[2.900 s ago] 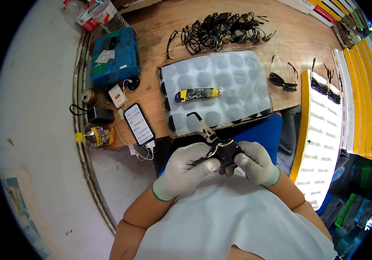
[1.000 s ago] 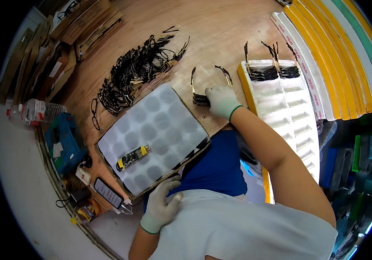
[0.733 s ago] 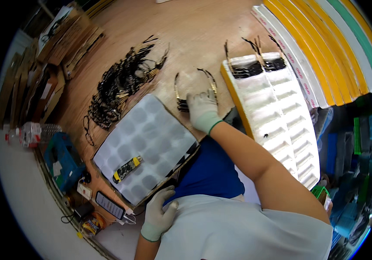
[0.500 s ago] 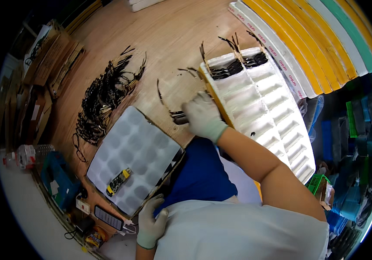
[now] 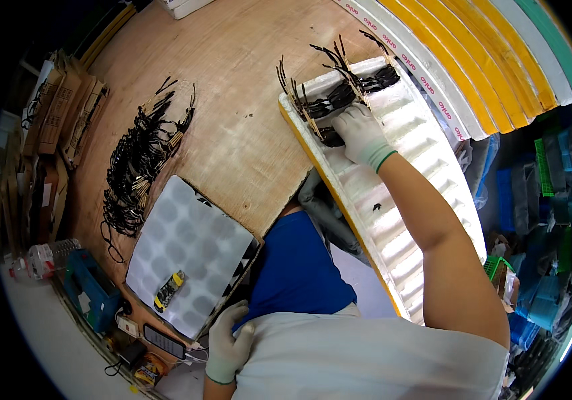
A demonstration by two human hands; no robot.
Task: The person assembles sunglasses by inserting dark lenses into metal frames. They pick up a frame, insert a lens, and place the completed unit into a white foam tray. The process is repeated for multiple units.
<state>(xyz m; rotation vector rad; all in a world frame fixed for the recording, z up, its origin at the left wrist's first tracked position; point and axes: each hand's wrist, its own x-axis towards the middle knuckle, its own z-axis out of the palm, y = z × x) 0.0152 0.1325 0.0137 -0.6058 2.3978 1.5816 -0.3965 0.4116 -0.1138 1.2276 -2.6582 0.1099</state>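
Note:
My right hand (image 5: 359,131), in a white glove with a green cuff, reaches into a white foam tray (image 5: 290,113) with a yellow side. Its fingers are closed on a pair of dark eyeglasses (image 5: 330,137), partly hidden beneath them, at a slot near the far end. Several black eyeglasses (image 5: 329,100) lie in the slots just beyond, their thin temples sticking up past the rim. At my lap, my gloved left hand (image 5: 228,343) rests empty, thumb apart from the loosely bent fingers. Left of centre lies a tangled pile of black eyeglasses (image 5: 140,163) on the wooden table (image 5: 232,87).
A yellow-and-black utility knife (image 5: 169,291) lies on a spotted grey-white sheet (image 5: 192,247). Stacked foam trays (image 5: 459,60) stand at far right. Cardboard (image 5: 56,127), a plastic bottle (image 5: 46,259), a blue case (image 5: 90,290) and a phone (image 5: 164,341) line the left side.
My right hand has carried the eyeglasses from beside the tray over its yellow edge into a far slot. My left hand stays at my lap. The view has shifted slightly.

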